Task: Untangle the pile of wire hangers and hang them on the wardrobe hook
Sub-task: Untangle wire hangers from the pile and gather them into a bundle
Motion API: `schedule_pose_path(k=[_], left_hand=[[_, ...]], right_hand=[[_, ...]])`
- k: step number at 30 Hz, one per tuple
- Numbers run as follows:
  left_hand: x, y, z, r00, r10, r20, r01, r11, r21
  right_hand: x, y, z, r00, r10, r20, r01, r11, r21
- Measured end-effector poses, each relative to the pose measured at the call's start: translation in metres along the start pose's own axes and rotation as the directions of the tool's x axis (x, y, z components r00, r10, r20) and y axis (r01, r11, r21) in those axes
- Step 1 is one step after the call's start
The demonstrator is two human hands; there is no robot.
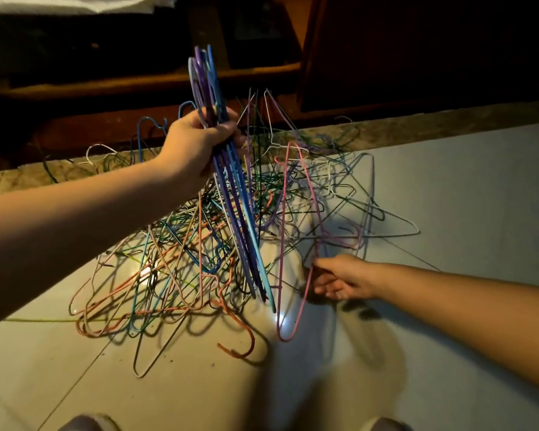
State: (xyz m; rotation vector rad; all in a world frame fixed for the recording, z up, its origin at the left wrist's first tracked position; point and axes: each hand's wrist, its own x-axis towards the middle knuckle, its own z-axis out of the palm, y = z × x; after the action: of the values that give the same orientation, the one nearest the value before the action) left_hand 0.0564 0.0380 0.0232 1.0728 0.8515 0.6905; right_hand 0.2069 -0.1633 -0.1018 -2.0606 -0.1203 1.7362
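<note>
Wire hangers [199,244] lie in one tangled pile on the pale tiled floor [448,181], pink, orange, green, blue, white and purple wires crossing each other, with the far edge of the heap reaching the speckled stone strip below the dark wooden furniture [417,57]. We see two hands at work. Our left hand [196,144] is raised above the pile with its fingers wrapped round a bundle of hangers [231,194], blue and purple ones pressed flat together and standing nearly upright, their lower ends hanging down to the heap; the wires overlap too closely for us to count them, perhaps half a dozen. Our right hand [339,278] is low at the near right edge of the pile, thumb and fingers pinching one pink hanger [302,303], whose bent corner rests on the floor. One orange hanger [237,353] juts out nearest us. Two shoe tips [87,423] show at the bottom edge
</note>
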Motion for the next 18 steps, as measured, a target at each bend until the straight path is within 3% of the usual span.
schedule_pose_path(k=[5, 10, 18], left_hand=[[-0.005, 0.002, 0.0, 0.999, 0.024, 0.049, -0.024, 1.0, 0.011], [-0.009, 0.007, -0.002, 0.998, 0.038, 0.055, -0.038, 0.999, 0.009], [-0.007, 0.007, -0.012, 0.999, 0.022, 0.049, -0.026, 0.996, 0.08]], right_hand=[[0.005, -0.003, 0.012, 1.0, 0.001, -0.002, 0.0, 0.968, 0.253], [-0.006, -0.006, 0.012, 0.994, -0.098, 0.049, 0.067, 0.899, 0.433], [-0.026, -0.004, 0.018, 0.956, -0.273, -0.11, 0.295, 0.874, 0.386]])
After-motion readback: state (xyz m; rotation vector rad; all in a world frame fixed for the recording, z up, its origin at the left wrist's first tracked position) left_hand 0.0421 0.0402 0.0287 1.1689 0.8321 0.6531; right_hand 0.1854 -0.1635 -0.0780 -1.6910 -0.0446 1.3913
